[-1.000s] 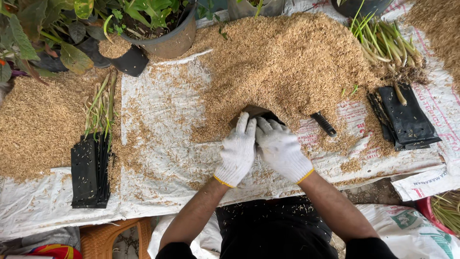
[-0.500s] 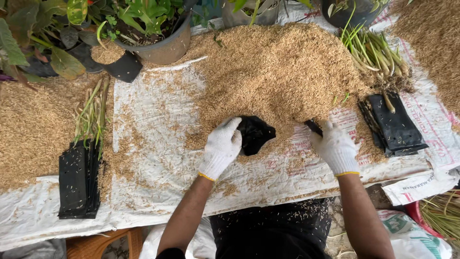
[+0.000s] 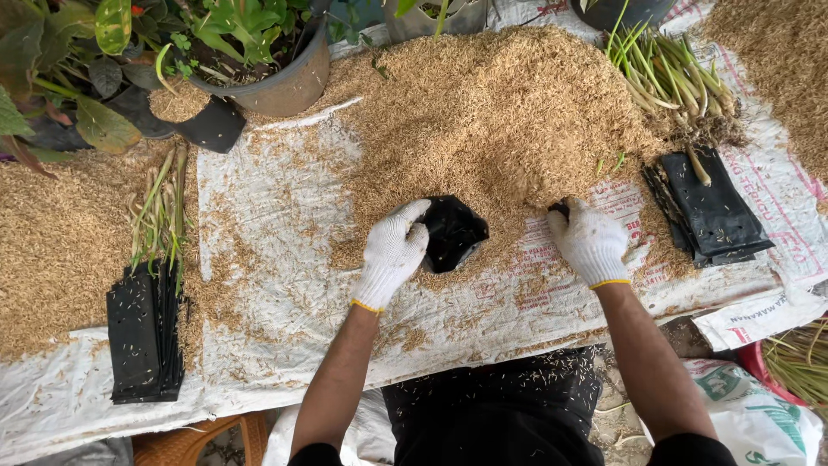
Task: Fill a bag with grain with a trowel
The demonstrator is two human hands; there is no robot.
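Note:
My left hand [image 3: 392, 253], in a white glove, grips the rim of a small black planting bag [image 3: 451, 233] that stands open at the near edge of a big heap of rice husk [image 3: 500, 112]. To the right, my gloved right hand [image 3: 592, 242] rests on the husk's edge, its fingers closed over a small dark object [image 3: 561, 208] that is mostly hidden. Both hands lie on a white woven sheet [image 3: 285, 259].
A stack of flat black bags [image 3: 145, 332] with green seedlings [image 3: 159, 211] lies at the left. Another stack of black bags [image 3: 711, 211] and a bundle of seedlings [image 3: 668, 73] lie at the right. Potted plants [image 3: 259, 60] stand at the back left.
My hands have moved apart. The left one now holds the black bag open, and the right one has slid right to the dark object at the husk's edge.

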